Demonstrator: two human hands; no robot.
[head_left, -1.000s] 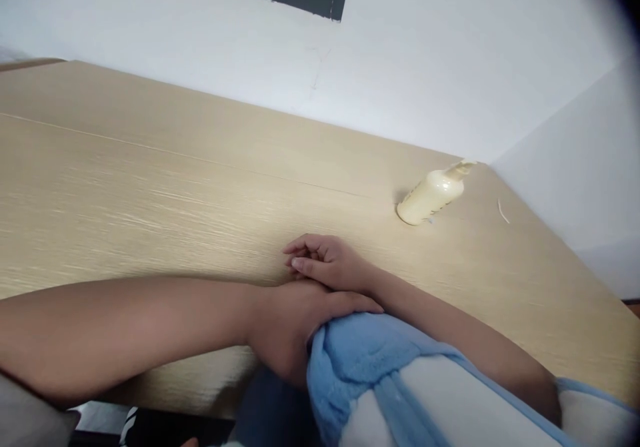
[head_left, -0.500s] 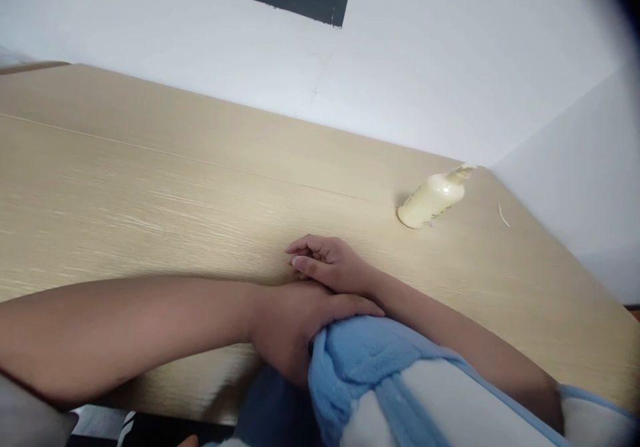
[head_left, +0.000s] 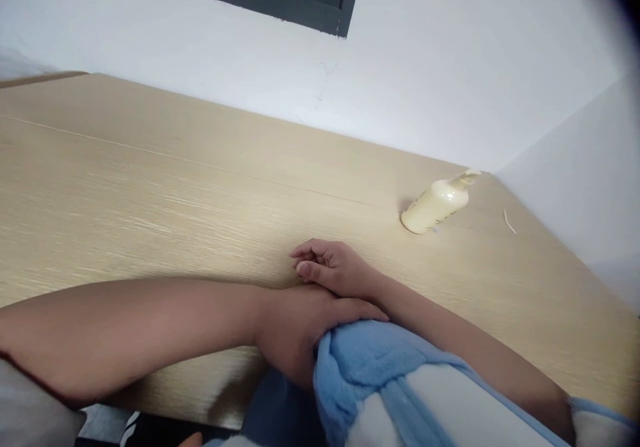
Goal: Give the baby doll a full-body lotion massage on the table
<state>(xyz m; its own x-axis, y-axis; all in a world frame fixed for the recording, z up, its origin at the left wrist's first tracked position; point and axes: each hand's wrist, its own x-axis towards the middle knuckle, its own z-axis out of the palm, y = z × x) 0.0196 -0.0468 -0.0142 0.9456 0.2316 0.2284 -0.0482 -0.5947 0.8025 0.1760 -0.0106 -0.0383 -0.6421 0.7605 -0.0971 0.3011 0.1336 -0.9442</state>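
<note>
My left hand (head_left: pixel 295 330) reaches in from the left against a blue and white cloth (head_left: pixel 380 354), which looks like clothing. Its thumb lies stretched along the cloth's upper edge, while the other fingers are hidden behind the fabric. My right hand (head_left: pixel 333 267) rests on the wooden table (head_left: pixel 200 207) just beyond the left one. Its fingers curl loosely with a gap to the thumb, and nothing shows between them. A pale yellow pump bottle (head_left: pixel 433 207) stands on the table past the right hand, touched by neither hand.
A thin white strip (head_left: pixel 509 222) lies on the table right of the bottle. Behind the table rises a white wall (head_left: pixel 420 67) with a dark grey frame (head_left: pixel 320 17) at the top. Dark and pale items (head_left: pixel 150 430) show below the table's near edge.
The whole view has shifted slightly, so the table, bottle and hands appear a little lower and further right. Both hands keep the same pose, and the bottle stays put on the table.
</note>
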